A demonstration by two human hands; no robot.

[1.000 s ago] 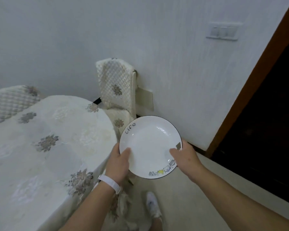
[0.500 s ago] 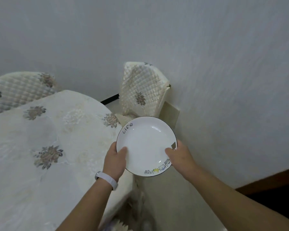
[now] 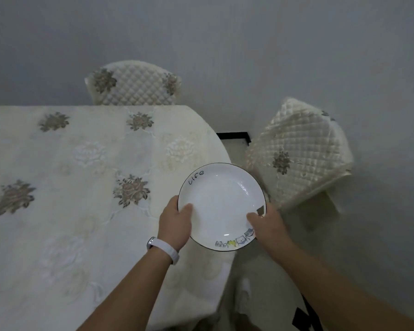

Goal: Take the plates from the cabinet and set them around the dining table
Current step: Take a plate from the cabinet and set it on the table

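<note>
Head camera view, looking down past two bare forearms at a white plate (image 3: 221,206) held out in front of the person. The plate has a thin dark rim, the handwritten word "Life" near its upper left edge and a row of small cartoon figures along its near edge. The left hand (image 3: 175,225) grips the plate's lower left edge, thumb lying over the rim on the inner face; the fingers go underneath and are hidden. The right hand (image 3: 267,225) grips the lower right edge the same way, thumb on top, fingers out of sight below. A white wristband (image 3: 164,250) circles the left wrist. Both arms reach forward from the bottom of the view, angling inward toward the plate. The plate hangs over the right edge of the dining table (image 3: 69,187), which is draped in a cream cloth embroidered with flowers; part of the plate overhangs the edge. Whether it touches the cloth cannot be told. The cloth spreads wide to the left of the hands. One quilted chair (image 3: 134,89) stands at the table's far side against the grey wall (image 3: 249,44). A second quilted chair (image 3: 296,149) sits just right of the plate, with a narrow strip of floor (image 3: 344,247) beside the table.
</note>
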